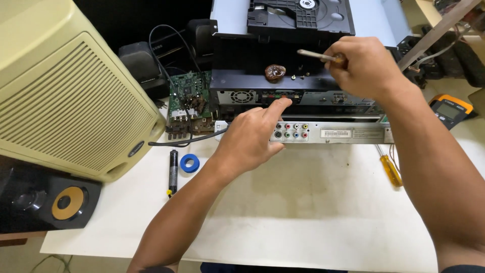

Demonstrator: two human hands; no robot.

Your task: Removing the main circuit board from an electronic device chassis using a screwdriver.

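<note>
Now my left hand (pixel 250 141) rests on the back edge of the silver player (pixel 328 133) lying on the bench (pixel 303 222), its forefinger stretched out and touching the row of sockets on the black chassis (pixel 283 81) stacked just above; the other fingers are curled loosely and hold nothing. My right hand (pixel 366 65) hovers over the open chassis, fingers closed around a screwdriver (pixel 316 55) whose shaft points left, its tip apart from the brown round part (pixel 275 72) sitting inside. A few small screws (pixel 300 76) lie near that part, though they are too small for me to be sure. A black disc tray unit (pixel 298 15) sits on top at the far edge.

To the left of the chassis a green circuit board (pixel 187 93) stands among black cables (pixel 166 55), with a small black speaker (pixel 139 63) behind it. A large cream speaker (pixel 65 91) fills the left side, and a black speaker with a yellow cone (pixel 65 202) lies below it. On the bench near my left forearm are a black pen-like tool (pixel 173 172) and a blue tape roll (pixel 189 163), just beside each other. A yellow-handled screwdriver (pixel 390 169) lies under my right forearm, and a yellow-edged meter (pixel 452 108) sits at the right.
</note>
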